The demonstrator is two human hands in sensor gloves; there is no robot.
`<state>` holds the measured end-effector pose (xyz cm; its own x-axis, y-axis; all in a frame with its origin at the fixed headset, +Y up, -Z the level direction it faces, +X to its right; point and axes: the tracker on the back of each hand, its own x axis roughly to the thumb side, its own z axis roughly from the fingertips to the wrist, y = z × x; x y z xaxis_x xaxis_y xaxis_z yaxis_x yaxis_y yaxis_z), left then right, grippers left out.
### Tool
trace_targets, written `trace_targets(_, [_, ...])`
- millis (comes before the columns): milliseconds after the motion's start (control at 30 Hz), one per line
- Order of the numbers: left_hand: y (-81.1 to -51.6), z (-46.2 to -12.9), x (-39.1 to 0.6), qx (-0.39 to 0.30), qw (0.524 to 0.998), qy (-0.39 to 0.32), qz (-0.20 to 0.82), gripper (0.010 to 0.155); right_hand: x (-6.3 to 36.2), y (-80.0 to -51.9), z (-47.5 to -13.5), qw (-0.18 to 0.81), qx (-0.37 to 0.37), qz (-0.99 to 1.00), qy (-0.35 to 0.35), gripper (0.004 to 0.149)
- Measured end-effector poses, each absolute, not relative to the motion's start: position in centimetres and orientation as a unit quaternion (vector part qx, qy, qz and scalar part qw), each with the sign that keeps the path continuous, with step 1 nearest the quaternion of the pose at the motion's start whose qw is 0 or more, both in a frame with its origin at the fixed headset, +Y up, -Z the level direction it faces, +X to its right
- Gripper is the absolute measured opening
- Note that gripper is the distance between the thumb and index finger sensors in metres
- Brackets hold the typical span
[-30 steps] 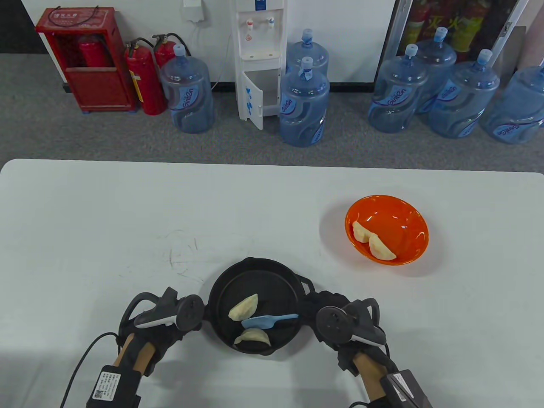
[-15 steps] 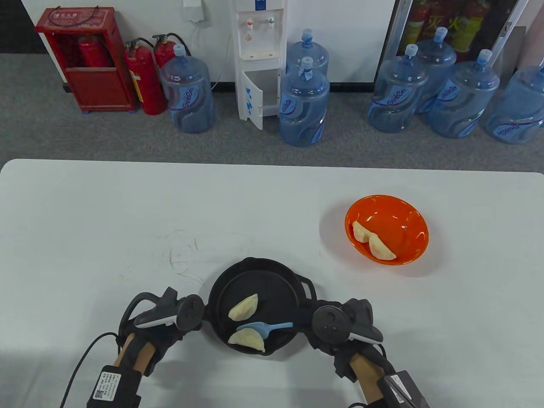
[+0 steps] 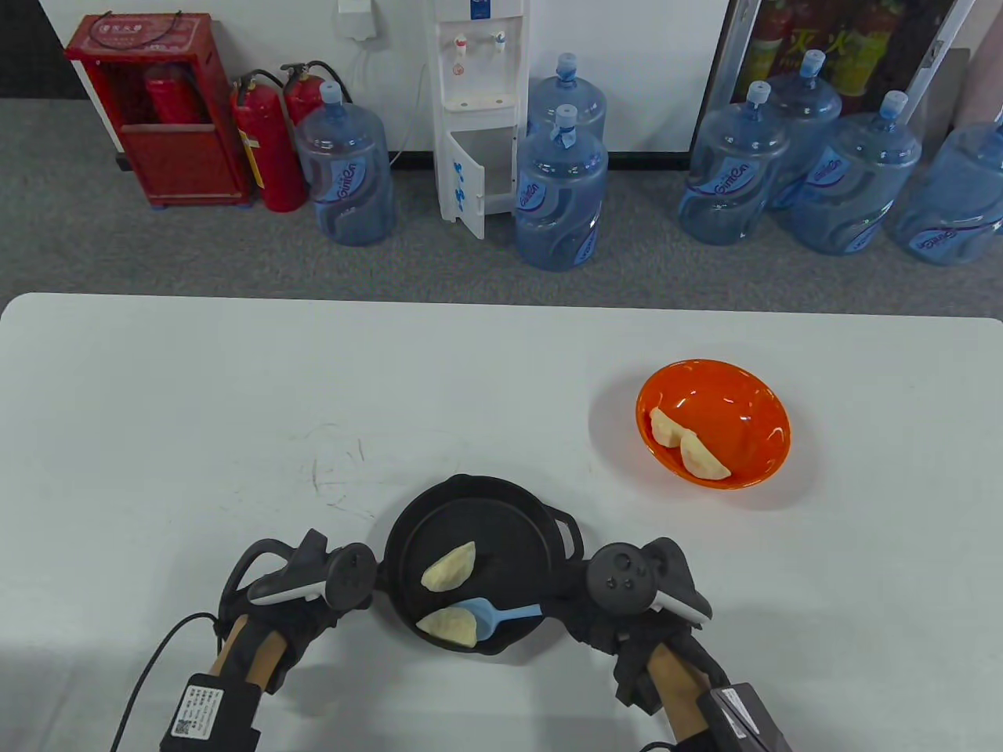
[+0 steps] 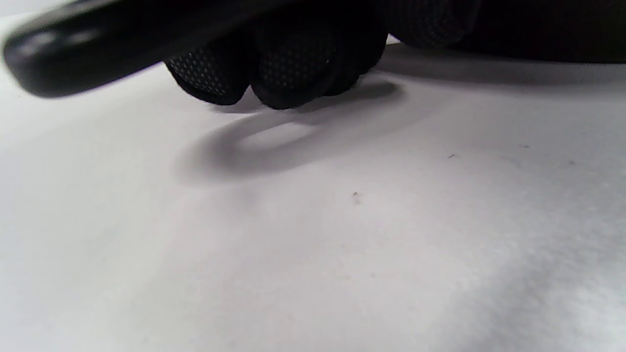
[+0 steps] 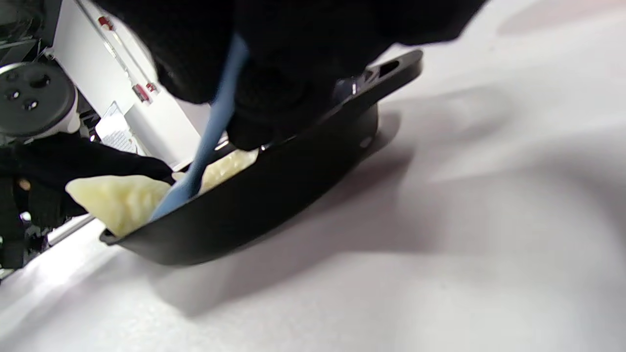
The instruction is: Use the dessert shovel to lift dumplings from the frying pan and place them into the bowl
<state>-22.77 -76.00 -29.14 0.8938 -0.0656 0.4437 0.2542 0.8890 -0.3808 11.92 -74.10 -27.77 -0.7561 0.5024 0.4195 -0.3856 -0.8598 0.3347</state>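
Dumpling (image 3: 448, 625) sits at the shovel (image 3: 494, 614) blade's tip, left of the right hand (image 3: 627, 619) whose grip curls round its handle.

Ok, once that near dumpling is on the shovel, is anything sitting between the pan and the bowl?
Nothing visible does. The table between the pan and the orange bowl is bare. The near dumpling only has to clear the pan's rim and its side handle, which faces the bowl.

Matt black pan, glossy bowl, smooth pale bench

The frying pan (image 3: 501, 509) looks matt dark metal; the bowl (image 3: 744, 392) glossy orange plastic; the dessert shovel (image 3: 494, 615) smooth blue plastic; the bench (image 3: 235, 392) smooth and matt; the gloves (image 4: 288, 63) dotted black cloth.
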Motion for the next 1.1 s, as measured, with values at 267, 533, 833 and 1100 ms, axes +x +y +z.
trace_targets(267, [-76.0, -29.1, -22.8, -0.22, 0.948, -0.215, -0.084, 0.054, 12.9, -74.5, -28.2, 0.288, 0.233, 0.92, 0.128, 0.041])
trace_targets(533, [-76.0, -29.1, -22.8, -0.22, 0.948, -0.215, -0.083, 0.054, 14.2, -73.9, -28.4, 0.322, 0.218, 0.914, 0.113, 0.041])
trace_targets(833, [-76.0, -29.1, -22.8, -0.22, 0.948, -0.215, -0.082, 0.055, 17.0, -72.8, -28.4, 0.352, 0.168, 0.918, 0.069, 0.041])
trace_targets(1100, [-76.0, -29.1, -22.8, -0.221, 0.947, -0.216, -0.083, 0.055, 19.7, -71.8, -28.7, 0.37, 0.115, 0.921, 0.038, 0.041])
